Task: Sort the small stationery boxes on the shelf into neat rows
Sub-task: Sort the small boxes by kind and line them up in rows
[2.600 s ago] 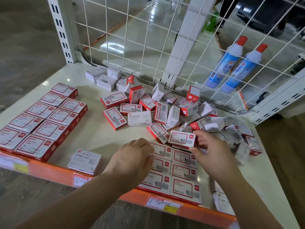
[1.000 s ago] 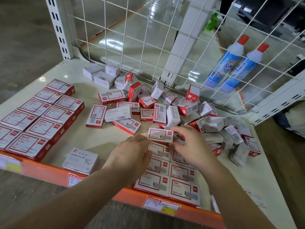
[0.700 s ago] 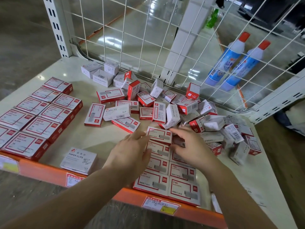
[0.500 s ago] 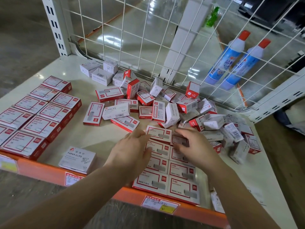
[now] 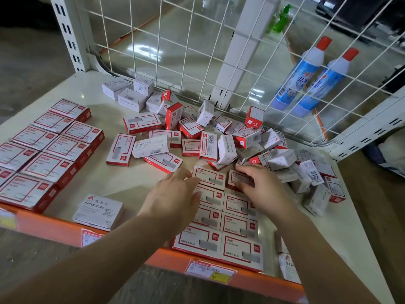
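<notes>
Red-and-white staple boxes [image 5: 240,224] lie flat in two neat columns at the shelf's front edge. My left hand [image 5: 175,198] has straight fingers against the left side of the far-left box [image 5: 210,177] of those columns. My right hand [image 5: 263,185] lies over the far-right box [image 5: 235,178], index finger along its far edge and thumb at its near side. Behind them lies a jumbled pile of small red and white boxes [image 5: 241,139], some flat, some on edge.
Larger red boxes [image 5: 50,150] sit in a neat grid at the left. A white paper-clips box [image 5: 98,211] lies near the orange front edge [image 5: 43,227]. A wire mesh [image 5: 175,51] closes the back, with two blue bottles [image 5: 306,73] behind it. A white staples box [image 5: 289,268] lies front right.
My right hand carried a box from the pile to the far end of the right column and set it down. My left hand moved forward along the left column.
</notes>
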Available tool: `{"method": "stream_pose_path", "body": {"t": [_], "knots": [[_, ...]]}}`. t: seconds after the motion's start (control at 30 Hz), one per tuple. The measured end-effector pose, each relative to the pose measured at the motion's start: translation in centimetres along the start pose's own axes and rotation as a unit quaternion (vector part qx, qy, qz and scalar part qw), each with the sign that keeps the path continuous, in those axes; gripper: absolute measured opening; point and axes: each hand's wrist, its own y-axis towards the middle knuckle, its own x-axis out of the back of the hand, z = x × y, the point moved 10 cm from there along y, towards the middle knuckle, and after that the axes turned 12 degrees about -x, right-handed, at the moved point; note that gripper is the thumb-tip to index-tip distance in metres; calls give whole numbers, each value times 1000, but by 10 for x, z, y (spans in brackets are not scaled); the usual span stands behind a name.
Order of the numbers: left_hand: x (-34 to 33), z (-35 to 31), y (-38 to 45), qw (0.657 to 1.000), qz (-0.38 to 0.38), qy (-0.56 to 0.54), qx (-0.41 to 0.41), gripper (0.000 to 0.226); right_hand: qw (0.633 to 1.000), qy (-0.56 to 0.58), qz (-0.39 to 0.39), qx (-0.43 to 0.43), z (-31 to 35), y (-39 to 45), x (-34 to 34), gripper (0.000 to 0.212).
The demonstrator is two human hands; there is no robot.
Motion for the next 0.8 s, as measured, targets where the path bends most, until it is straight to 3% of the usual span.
{"method": "stream_pose_path", "body": {"t": [0.1,0.27,0.8], "knots": [[1,0,1,1000,-7,-1,0,38,999,8,-19,37,14,-6,3,44],[2,0,-1,1000,-13,0,-4,38,996,-17,17,88,31,-8,-15,41],[-1,-3,-2,999,18,27,-9,41,996,8,7,86,26,-13,-8,39]]}}
